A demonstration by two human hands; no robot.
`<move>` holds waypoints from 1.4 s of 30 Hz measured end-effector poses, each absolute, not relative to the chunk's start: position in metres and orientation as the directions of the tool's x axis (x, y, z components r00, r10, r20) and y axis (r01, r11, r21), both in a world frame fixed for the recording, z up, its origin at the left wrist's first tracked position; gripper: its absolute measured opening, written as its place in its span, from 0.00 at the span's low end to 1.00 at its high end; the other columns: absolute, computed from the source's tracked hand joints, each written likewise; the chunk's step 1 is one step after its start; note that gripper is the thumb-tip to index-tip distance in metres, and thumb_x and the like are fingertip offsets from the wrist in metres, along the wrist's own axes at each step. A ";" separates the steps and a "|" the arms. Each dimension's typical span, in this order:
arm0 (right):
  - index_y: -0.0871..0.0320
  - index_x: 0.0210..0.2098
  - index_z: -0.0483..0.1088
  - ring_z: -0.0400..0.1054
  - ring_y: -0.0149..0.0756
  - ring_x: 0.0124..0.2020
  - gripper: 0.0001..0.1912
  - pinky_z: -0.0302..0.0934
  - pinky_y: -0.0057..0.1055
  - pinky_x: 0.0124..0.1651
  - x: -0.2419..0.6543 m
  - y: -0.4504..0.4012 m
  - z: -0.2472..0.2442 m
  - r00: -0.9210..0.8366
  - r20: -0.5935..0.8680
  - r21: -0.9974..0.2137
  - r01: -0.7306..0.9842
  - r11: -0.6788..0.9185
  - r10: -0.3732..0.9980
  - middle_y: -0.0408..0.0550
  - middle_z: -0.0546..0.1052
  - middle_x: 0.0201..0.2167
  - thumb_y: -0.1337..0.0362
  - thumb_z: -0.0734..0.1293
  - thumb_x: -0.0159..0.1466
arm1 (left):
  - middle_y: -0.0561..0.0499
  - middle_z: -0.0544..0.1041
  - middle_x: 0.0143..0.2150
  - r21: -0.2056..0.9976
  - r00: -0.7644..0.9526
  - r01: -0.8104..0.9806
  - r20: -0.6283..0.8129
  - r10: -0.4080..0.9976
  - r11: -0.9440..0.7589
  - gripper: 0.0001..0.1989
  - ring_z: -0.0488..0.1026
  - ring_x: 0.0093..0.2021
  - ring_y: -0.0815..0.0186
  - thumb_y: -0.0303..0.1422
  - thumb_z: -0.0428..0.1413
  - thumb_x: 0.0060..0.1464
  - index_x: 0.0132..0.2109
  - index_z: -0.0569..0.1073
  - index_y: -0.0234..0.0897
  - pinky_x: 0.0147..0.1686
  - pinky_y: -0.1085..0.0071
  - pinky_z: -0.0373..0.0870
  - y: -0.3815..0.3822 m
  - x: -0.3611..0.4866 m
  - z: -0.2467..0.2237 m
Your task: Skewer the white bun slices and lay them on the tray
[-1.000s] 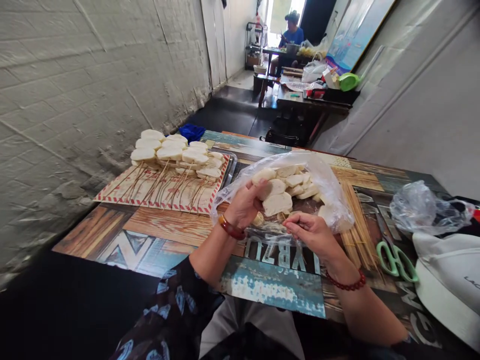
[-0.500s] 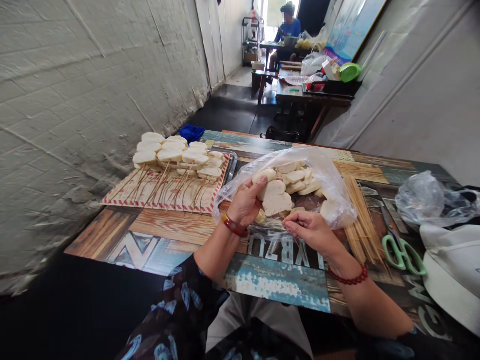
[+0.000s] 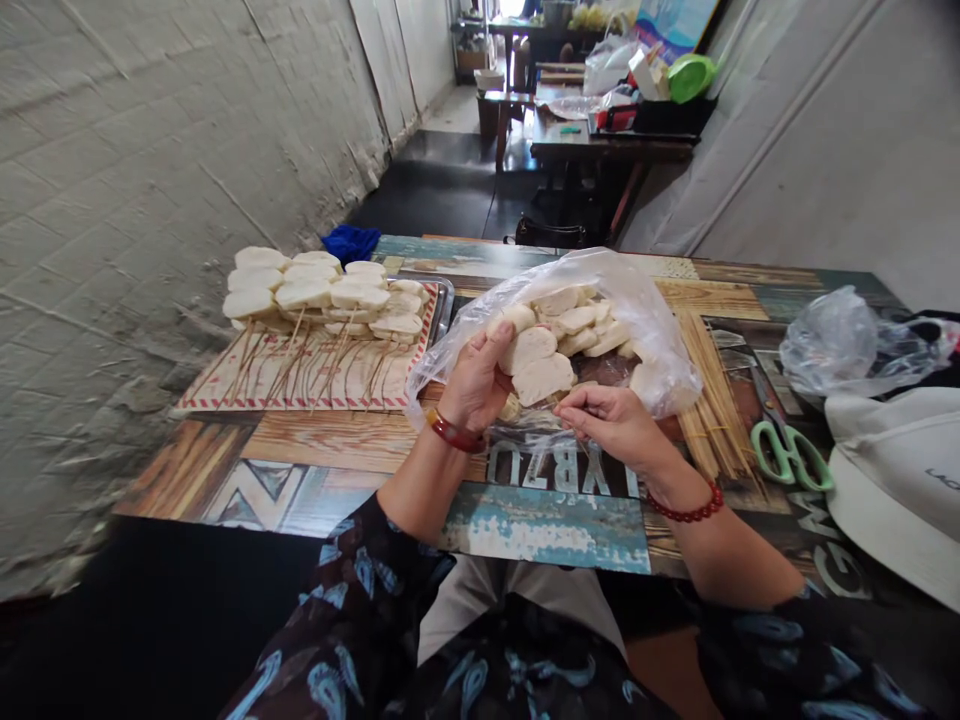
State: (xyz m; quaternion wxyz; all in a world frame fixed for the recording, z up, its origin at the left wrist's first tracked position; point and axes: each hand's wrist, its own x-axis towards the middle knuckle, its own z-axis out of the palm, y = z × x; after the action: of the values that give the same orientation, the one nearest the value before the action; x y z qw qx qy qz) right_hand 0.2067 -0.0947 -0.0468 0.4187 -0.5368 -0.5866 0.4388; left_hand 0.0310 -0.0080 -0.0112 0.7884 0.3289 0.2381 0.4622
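My left hand (image 3: 480,380) is closed on a short row of pale oval food slices (image 3: 544,378), thumb on top and fingers below. At the lower end of that row, my right hand (image 3: 611,425) pinches a thin bamboo skewer, mostly hidden by the fingers and slices. Behind both hands lies an open clear plastic bag (image 3: 641,290) with more loose slices (image 3: 581,320) inside. To the left, skewered slices (image 3: 304,295) are stacked on a paper-lined tray (image 3: 444,310), their sticks pointing toward me.
Right of the bag lie a bundle of bamboo skewers (image 3: 712,410), green-handled scissors (image 3: 791,455), a crumpled plastic bag (image 3: 832,340) and a white cap (image 3: 900,480). A blue cloth (image 3: 351,243) sits at the far left table edge. Another cluttered table (image 3: 611,150) stands beyond.
The camera view has tilted down and shifted slightly, so the table scene sits higher and the distant person's upper body is out of view. Both hands keep nearly the same grip.
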 end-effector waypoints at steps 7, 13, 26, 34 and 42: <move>0.59 0.31 0.79 0.64 0.30 0.20 0.18 0.58 0.27 0.23 0.205 -0.101 -0.038 0.028 0.002 -0.977 0.212 -0.004 1.000 0.45 0.75 0.21 0.48 0.73 0.58 | 0.44 0.83 0.40 0.736 0.521 -0.535 -0.101 0.848 0.416 0.21 0.80 0.49 0.52 0.42 0.69 0.47 0.45 0.78 0.34 0.47 0.62 0.78 -0.015 0.034 -0.014; 0.58 0.30 0.79 0.66 0.32 0.21 0.22 0.62 0.29 0.23 0.207 -0.100 -0.046 0.018 -0.040 -0.978 0.206 -0.043 0.999 0.47 0.77 0.23 0.43 0.74 0.55 | 0.43 0.83 0.44 0.766 0.574 -0.493 -0.071 0.816 0.414 0.17 0.80 0.45 0.57 0.38 0.70 0.46 0.42 0.80 0.35 0.44 0.66 0.76 -0.023 0.037 -0.027; 0.54 0.34 0.79 0.67 0.33 0.23 0.12 0.61 0.29 0.24 0.234 -0.131 -0.004 0.175 0.118 -0.981 0.174 0.087 0.978 0.47 0.78 0.26 0.53 0.76 0.57 | 0.43 0.82 0.43 0.805 0.534 -0.483 -0.042 0.845 0.345 0.21 0.81 0.38 0.59 0.43 0.68 0.50 0.46 0.77 0.35 0.43 0.62 0.74 -0.052 -0.008 0.009; 0.57 0.32 0.76 0.61 0.27 0.21 0.16 0.56 0.25 0.22 0.108 -0.085 0.050 -0.017 0.074 -0.991 -0.112 0.072 0.997 0.43 0.74 0.24 0.51 0.77 0.53 | 0.49 0.78 0.31 0.937 -0.179 -0.301 0.130 0.975 -0.180 0.13 0.71 0.26 0.73 0.40 0.64 0.53 0.38 0.76 0.34 0.26 0.77 0.64 -0.050 -0.115 0.037; 0.59 0.27 0.70 0.59 0.20 0.18 0.13 0.54 0.19 0.20 0.019 -0.006 0.039 -0.027 -0.060 -0.912 -0.406 -0.066 0.998 0.38 0.71 0.22 0.61 0.77 0.57 | 0.53 0.74 0.29 0.994 -0.245 0.111 0.040 0.969 -0.013 0.12 0.71 0.23 0.73 0.30 0.65 0.52 0.42 0.73 0.33 0.21 0.79 0.62 0.007 -0.158 0.021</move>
State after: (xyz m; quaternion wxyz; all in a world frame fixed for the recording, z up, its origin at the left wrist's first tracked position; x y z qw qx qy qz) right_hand 0.0188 -0.0064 0.0395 0.5731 -0.3977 -0.3722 0.6123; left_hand -0.1583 0.0070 0.0205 0.3995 0.4668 0.5780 0.5370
